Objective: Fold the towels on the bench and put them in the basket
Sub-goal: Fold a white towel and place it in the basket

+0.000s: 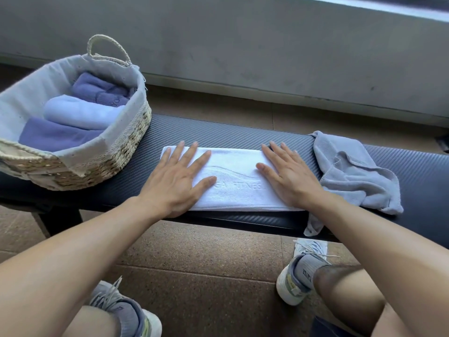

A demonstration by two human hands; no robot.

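Grey wall (pixel 243 40), brown tiled floor (pixel 206 251)

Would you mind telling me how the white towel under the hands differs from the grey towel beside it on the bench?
The white towel is folded into a flat, neat rectangle; the grey towel lies crumpled and unfolded. The left hand and right hand press flat on the white towel, while the grey towel is barely touched. The white one sits wholly on the bench; a corner of the grey one hangs over the near edge. Neither is in the basket.
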